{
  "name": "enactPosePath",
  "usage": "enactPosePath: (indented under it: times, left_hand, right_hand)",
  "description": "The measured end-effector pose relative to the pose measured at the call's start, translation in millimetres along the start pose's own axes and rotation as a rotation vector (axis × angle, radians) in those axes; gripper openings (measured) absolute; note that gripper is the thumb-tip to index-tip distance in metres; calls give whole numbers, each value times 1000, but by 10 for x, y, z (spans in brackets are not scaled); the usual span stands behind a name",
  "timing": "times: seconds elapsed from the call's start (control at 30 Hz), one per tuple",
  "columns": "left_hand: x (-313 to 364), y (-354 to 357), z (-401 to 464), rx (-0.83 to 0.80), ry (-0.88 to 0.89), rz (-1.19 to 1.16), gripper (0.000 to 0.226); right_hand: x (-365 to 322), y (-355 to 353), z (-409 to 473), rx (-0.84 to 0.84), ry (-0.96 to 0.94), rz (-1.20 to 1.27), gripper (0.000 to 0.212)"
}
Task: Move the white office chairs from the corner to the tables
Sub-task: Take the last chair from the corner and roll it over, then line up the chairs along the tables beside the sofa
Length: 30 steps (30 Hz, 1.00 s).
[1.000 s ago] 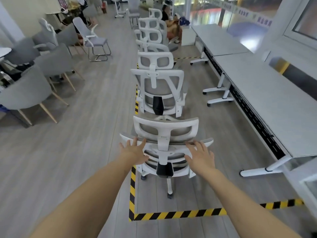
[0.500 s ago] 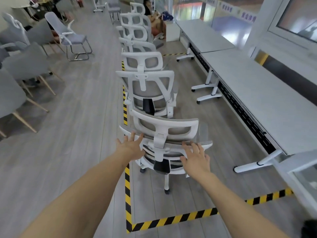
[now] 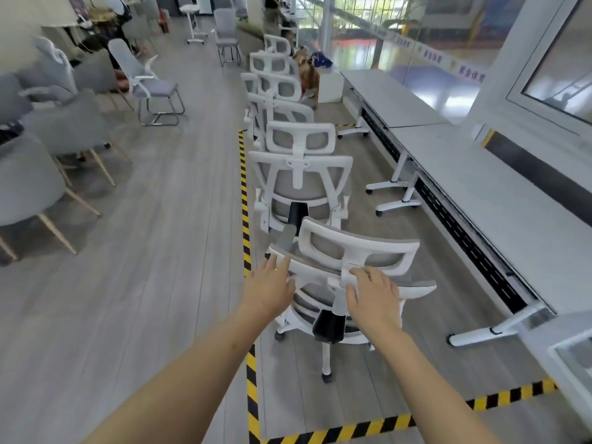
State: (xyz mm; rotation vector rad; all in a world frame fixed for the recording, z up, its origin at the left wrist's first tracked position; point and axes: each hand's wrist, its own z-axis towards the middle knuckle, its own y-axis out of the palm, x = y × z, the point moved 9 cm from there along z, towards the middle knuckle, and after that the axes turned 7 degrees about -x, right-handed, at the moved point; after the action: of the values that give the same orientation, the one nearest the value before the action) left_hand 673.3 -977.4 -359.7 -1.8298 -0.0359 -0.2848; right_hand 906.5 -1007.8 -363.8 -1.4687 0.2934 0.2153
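The nearest white office chair [image 3: 358, 248], with grey mesh and a headrest, stands inside the taped zone, its back turned at an angle toward me. My left hand [image 3: 267, 290] lies flat on the left top edge of its backrest, fingers stretched out. My right hand [image 3: 374, 296] curls over the frame at the headrest post in the middle. Behind it a row of several more white chairs [image 3: 301, 184] runs away from me. Long grey tables [image 3: 499, 200] stand along the right side.
Yellow-black floor tape [image 3: 251, 379] outlines the chair zone. White table feet [image 3: 480, 334] stick out at the right of the chair. Grey shell chairs on wooden legs [image 3: 28, 187] crowd the left. A person [image 3: 307, 72] sits at the far end of the row.
The nearest chair has swivelled, its left side swinging away and its back turning toward the tables. My right hand slid from the right edge to the headrest post. The view shifted left.
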Motion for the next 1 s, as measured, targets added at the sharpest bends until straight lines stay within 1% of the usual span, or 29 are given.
enactPosePath:
  times: [0.1, 0.17, 0.27, 0.37, 0.5, 0.6, 0.7, 0.83, 1.0]
  left_hand:
    - [-416, -201, -241, 60, -3, -48, 56]
    - [-765, -367, -343, 107, -20, -56, 54]
    - [-1329, -560, -414, 153, -58, -50, 52]
    - [-1825, -678, -380, 162, -104, -39, 50]
    - [-2342, -856, -172, 179, -121, -38, 47]
    - [-2714, -1032, 144, 193, -138, -30, 47]
    - [-3146, -1222, 644, 201, -164, -23, 46]
    - [-3796, -1616, 1440, 201, -201, 1, 50]
    - [-4661, -2045, 2302, 172, -287, -37, 49]
  right_hand:
    - [-586, -34, 51, 72, -72, 10, 33]
    - [-983, -21, 123, 81, -121, 18, 34]
    - [-1529, 85, 262, 52, -153, 44, 35]
    - [-2054, 247, 400, 31, -215, 39, 34]
    - [-2675, 559, 754, -57, -261, 12, 33]
    - [-3084, 781, 1204, -78, -299, 29, 33]
    - [-3494, 1013, 1794, -86, -334, 49, 32]
    - [-4100, 1296, 2780, -84, -374, 74, 34]
    - [-4904, 1671, 4077, -136, -424, 84, 35]
